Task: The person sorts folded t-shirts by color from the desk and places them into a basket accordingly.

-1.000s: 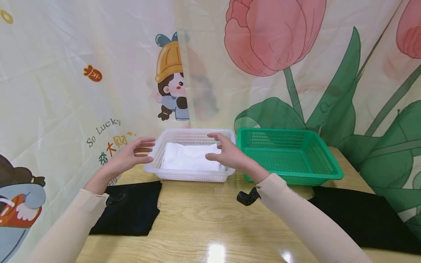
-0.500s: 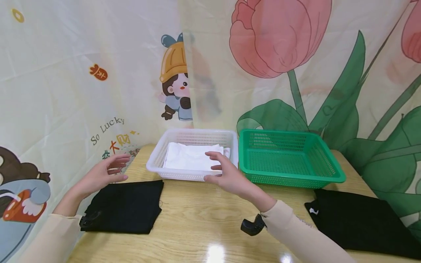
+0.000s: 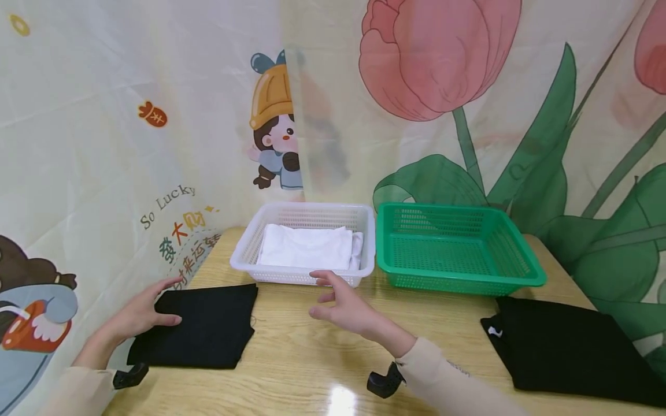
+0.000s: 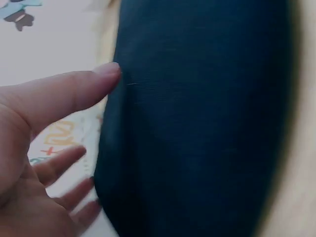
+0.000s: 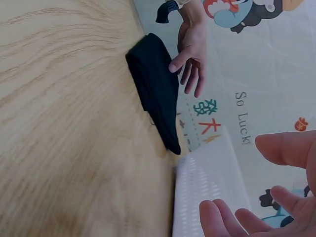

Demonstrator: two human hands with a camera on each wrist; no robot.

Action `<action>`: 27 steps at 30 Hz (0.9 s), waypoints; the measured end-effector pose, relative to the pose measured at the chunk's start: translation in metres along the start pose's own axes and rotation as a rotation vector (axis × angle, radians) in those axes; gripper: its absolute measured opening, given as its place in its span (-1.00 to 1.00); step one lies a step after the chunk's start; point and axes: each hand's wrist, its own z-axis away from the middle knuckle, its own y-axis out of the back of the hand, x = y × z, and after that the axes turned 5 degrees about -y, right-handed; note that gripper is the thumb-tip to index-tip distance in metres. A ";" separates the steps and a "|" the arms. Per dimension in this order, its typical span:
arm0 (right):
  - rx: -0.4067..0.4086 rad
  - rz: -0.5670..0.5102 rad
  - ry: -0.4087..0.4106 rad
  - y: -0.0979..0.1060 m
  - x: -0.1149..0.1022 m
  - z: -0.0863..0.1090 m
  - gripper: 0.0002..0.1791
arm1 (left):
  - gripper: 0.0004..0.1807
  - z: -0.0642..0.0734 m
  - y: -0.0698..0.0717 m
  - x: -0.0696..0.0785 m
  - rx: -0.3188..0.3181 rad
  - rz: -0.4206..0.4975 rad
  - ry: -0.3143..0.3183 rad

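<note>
At the left of the table lies a folded black cloth (image 3: 203,329), seen close up as a dark blue-black panel in the left wrist view. My left hand (image 3: 136,315) is at its left edge with thumb and fingers spread apart; the thumb overlaps the cloth. In the left wrist view the thumb tip (image 4: 108,74) reaches right to the cloth's edge. My right hand (image 3: 343,306) hovers over the table in front of the white basket (image 3: 307,277), fingers loosely bent and holding nothing. A folded white cloth (image 3: 304,247) lies inside that basket.
Beside the white basket stands a green plastic basket (image 3: 458,276) with nothing visible in it. Another folded black cloth (image 3: 577,346) with a small white tag lies at the table's right. A printed curtain (image 3: 333,115) hangs behind and along the left side.
Both hands have come back from around the white basket. The left moved left and down to the black cloth's edge; the right drew down toward the near side, still empty.
</note>
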 end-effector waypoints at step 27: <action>-0.099 -0.516 -0.277 -0.080 0.034 -0.029 -0.15 | 0.12 0.003 -0.046 0.025 0.032 0.013 0.114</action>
